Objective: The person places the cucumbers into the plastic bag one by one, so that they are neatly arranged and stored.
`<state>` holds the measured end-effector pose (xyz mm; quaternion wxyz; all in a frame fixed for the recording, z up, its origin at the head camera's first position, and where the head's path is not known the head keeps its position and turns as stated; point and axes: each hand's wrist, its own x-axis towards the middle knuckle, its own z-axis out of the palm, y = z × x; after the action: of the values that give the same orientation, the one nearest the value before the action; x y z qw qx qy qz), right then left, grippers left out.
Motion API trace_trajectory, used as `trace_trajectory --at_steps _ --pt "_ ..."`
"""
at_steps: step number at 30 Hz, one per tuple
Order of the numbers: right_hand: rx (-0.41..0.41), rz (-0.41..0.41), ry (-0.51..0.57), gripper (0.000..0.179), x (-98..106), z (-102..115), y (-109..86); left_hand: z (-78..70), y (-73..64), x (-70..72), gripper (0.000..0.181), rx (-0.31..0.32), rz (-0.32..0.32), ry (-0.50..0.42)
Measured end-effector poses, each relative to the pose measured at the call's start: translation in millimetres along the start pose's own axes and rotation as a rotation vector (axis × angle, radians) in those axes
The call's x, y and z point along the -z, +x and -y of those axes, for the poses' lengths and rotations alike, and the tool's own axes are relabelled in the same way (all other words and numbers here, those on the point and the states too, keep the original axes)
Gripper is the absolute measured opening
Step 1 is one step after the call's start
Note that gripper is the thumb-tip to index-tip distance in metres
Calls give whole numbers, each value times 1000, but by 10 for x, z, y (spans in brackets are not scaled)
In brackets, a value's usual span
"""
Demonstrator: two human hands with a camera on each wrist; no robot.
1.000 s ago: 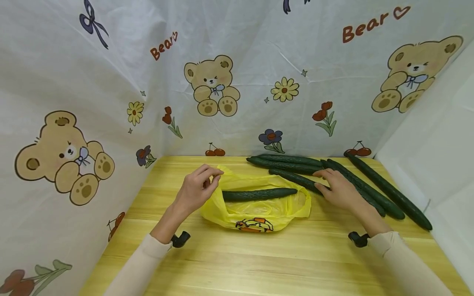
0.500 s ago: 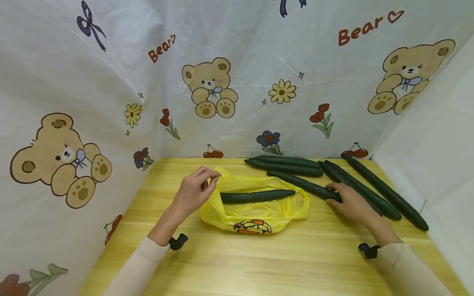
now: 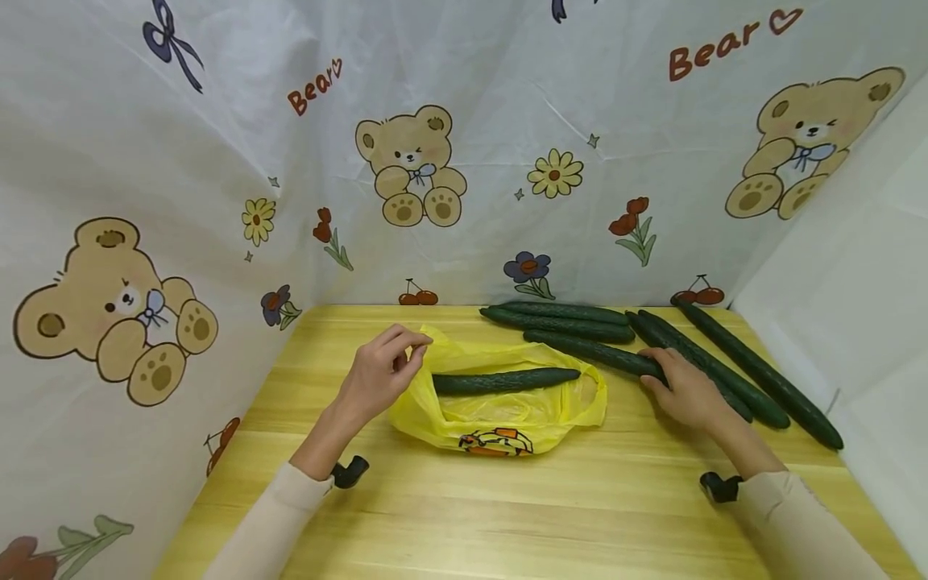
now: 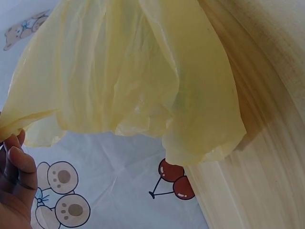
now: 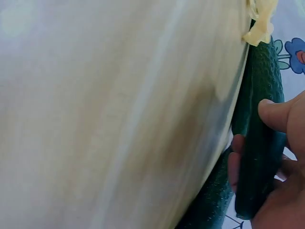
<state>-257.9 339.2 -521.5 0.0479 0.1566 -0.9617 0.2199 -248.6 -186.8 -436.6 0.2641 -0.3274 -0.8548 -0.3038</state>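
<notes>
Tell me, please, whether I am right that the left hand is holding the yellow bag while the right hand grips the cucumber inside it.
Not quite: the head view shows the right hand gripping a cucumber outside the bag, not the cucumber inside it. The left hand is indeed holding the yellow bag.

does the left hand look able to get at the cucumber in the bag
Probably yes: the cucumber shows through the open mouth of the bag, close to the left hand, though that hand pinches the bag's edge and would likely have to let go first.
</notes>
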Motion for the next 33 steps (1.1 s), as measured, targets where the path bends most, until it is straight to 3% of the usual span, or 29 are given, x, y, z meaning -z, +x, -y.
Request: trace_trajectory --at_steps 11,21,33 --pt "31 -70 -63 47 134 12 40 17 1 6 15 4 -7 5" --pt "45 -89 -33 46 219 71 -24 25 -24 0 14 9 -1 3" --pt "120 -130 -14 44 376 254 -58 29 -32 -23 14 5 -4 -6"
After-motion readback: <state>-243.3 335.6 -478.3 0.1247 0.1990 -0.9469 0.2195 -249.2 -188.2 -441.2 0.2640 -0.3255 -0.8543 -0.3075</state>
